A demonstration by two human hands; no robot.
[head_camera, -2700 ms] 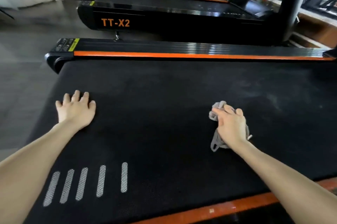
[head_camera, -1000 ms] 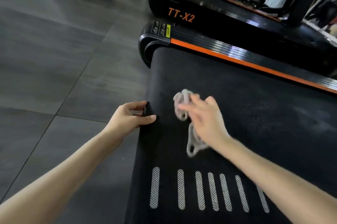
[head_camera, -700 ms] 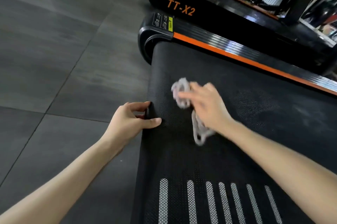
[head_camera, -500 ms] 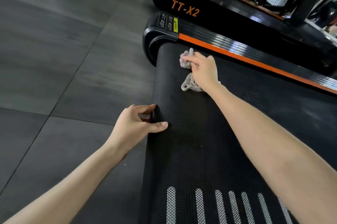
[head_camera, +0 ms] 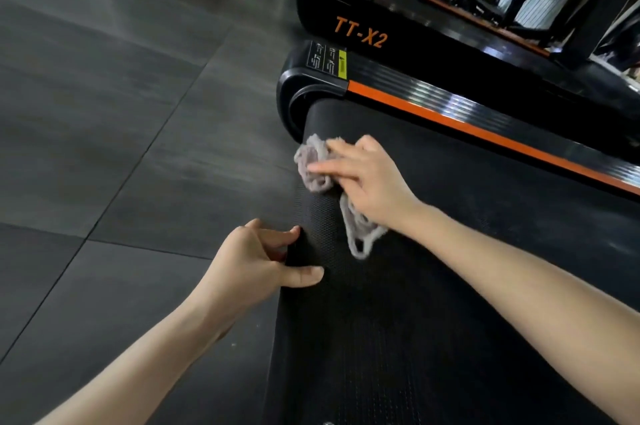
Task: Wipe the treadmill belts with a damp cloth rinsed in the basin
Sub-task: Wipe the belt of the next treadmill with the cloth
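The black treadmill belt (head_camera: 450,251) fills the lower right of the view. A crumpled grey cloth (head_camera: 313,165) lies on the belt near its rounded rear end. My right hand (head_camera: 367,182) presses down on the cloth with fingers spread fairly straight; part of the cloth trails out beneath the wrist. My left hand (head_camera: 256,262) grips the belt's rear edge, thumb on top and fingers curled under it.
An orange-striped black side rail (head_camera: 485,127) runs along the belt's far side, ending in a black end cap (head_camera: 301,89). A second treadmill marked TT-X2 (head_camera: 360,33) stands behind it. Dark tiled floor (head_camera: 121,113) lies to the left. No basin is in view.
My right hand has drawn the cloth back from the far corner by the end cap toward me along the belt's rear end. My left hand keeps its grip on the belt edge.
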